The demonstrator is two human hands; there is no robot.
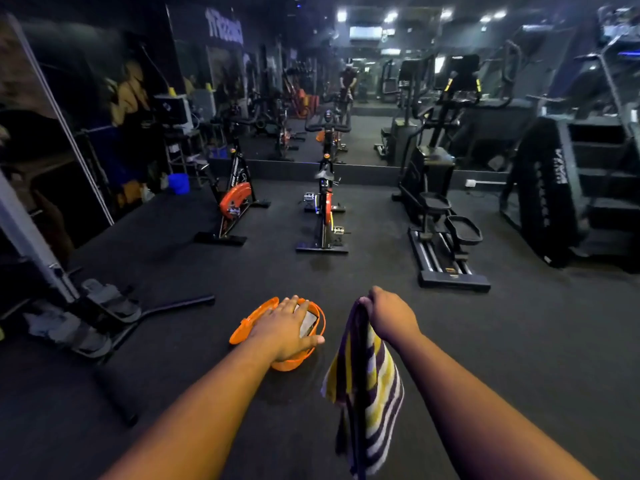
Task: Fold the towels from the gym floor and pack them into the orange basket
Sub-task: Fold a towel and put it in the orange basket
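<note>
An orange basket (pixel 242 332) stands on the dark gym floor just ahead of me. My left hand (pixel 287 327) lies flat over its top, fingers spread, pressing on a pale folded towel (pixel 309 323) inside it. My right hand (pixel 389 315) is closed on the top edge of a striped purple, yellow and white towel (pixel 367 393). That towel hangs straight down in the air, right of the basket.
Two orange spin bikes (pixel 235 202) (pixel 325 209) stand ahead, an elliptical trainer (pixel 440 230) and a stair machine (pixel 571 188) to the right. A rowing machine's foot plates and legs (pixel 104 306) lie at the left. A mirror wall runs behind. A blue bucket (pixel 179 183) sits far left.
</note>
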